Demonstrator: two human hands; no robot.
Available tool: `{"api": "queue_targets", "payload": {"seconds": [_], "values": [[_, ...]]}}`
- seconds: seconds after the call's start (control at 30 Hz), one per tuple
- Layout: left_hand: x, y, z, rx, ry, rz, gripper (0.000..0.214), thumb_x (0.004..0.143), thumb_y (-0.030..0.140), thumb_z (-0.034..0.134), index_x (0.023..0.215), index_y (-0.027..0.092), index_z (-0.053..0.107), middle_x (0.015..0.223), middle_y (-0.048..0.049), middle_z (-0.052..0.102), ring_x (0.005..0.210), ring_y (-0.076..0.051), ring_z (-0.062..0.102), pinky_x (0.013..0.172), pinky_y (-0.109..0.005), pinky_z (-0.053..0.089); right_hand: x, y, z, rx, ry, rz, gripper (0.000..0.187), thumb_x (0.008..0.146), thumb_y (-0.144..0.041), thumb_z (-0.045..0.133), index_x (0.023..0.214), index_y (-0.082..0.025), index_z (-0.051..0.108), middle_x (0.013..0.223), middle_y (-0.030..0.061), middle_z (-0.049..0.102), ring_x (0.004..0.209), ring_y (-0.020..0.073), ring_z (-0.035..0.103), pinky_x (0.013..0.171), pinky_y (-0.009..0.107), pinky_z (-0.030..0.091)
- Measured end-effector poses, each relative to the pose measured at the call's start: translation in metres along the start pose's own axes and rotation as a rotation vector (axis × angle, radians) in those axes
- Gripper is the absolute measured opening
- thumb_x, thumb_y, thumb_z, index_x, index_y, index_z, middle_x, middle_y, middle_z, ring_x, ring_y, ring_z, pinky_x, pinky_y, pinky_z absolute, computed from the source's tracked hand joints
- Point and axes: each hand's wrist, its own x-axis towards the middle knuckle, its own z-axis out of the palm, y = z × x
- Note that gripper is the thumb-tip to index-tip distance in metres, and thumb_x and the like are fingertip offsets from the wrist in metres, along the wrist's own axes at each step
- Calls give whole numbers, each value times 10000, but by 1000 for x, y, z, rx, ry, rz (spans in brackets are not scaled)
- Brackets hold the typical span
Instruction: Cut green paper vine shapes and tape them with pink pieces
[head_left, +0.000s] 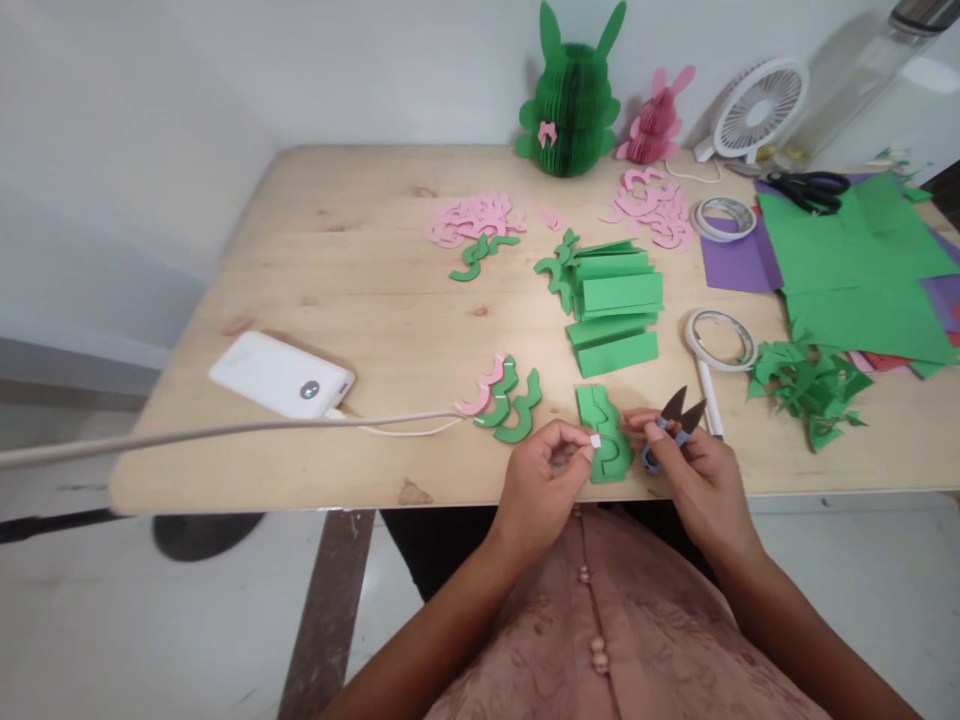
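Note:
Between the thumb and forefinger of my left hand [551, 480] is a small white piece [595, 441], maybe tape. It lies over the left edge of a folded green paper piece [613, 455] with a curved outline on it. My right hand [701, 480] is closed around small scissors [673, 425], their blades parted and pointing away from me. Its fingertips reach the right edge of the green paper. Left of my hands lie curved green paper cutouts [517, 418] and a pink cutout [484, 385], with small white strips on some of them.
Folded green strips [619, 295] and pink cutouts [480, 218] lie farther back. Tape rolls [694, 345], green scraps [814, 385] and green sheets [862, 280] are on the right. A power bank [277, 375] with a cable lies left. Paper rabbits [574, 110] and a fan [761, 108] stand behind.

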Motion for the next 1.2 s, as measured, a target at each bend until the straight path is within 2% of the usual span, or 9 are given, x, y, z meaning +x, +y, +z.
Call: {"api": "queue_targets", "payload": {"seconds": [0.07,0.17,0.4,0.63,0.77,0.87,1.0,1.2], "values": [[0,0,0,-16,13,3,86,755,253,618,730,171,614,1034,-82,694,937,-204,663,831,-311,501,2,1,0,41,0,14,261,849,-424,592,900,-192,698,1075,76,713,1006,224,639,809,318,514],[1,-1,0,-31,24,-11,89,745,252,627,716,169,614,1152,-104,660,1018,-222,650,872,-327,492,5,1,-2,32,-11,44,273,843,-441,596,891,-192,696,1118,87,703,1034,236,635,825,335,516],[3,-4,-1,-49,-4,-8,76,747,242,622,707,179,607,1101,-103,684,1164,-246,585,922,-345,473,5,3,-3,-16,-88,74,341,849,-480,579,932,-171,698,1097,97,707,860,203,658,737,321,541],[3,-4,-2,-22,-9,-11,70,750,242,624,731,176,627,1086,-104,687,1119,-240,610,905,-345,479,4,5,1,0,-94,113,381,834,-507,590,960,-162,693,1060,93,719,826,201,664,726,321,548],[3,-5,-3,-27,-7,-7,69,749,237,629,724,173,631,1071,-101,691,1109,-235,615,914,-343,476,3,4,-5,-61,-103,73,369,854,-495,564,959,-169,699,1081,95,717,916,228,661,773,334,533],[3,-5,-3,-26,-6,1,67,750,236,632,725,173,632,1072,-95,691,1081,-227,627,901,-336,483,2,4,-9,-114,-105,69,358,864,-479,552,967,-174,709,1000,79,736,958,241,654,800,339,519],[3,-6,-3,-32,-11,-14,75,754,237,633,724,170,622,1084,-89,688,1011,-209,652,875,-322,497,-1,6,-10,-115,-118,103,368,861,-479,555,972,-169,717,898,66,735,867,225,655,759,332,519],[3,-6,-3,-48,-15,-13,75,754,236,633,729,168,616,1066,-88,692,1016,-218,651,895,-347,499,-3,8,-6,-76,-142,88,398,861,-502,556,990,-158,709,807,55,711,752,200,633,698,316,518]]}}
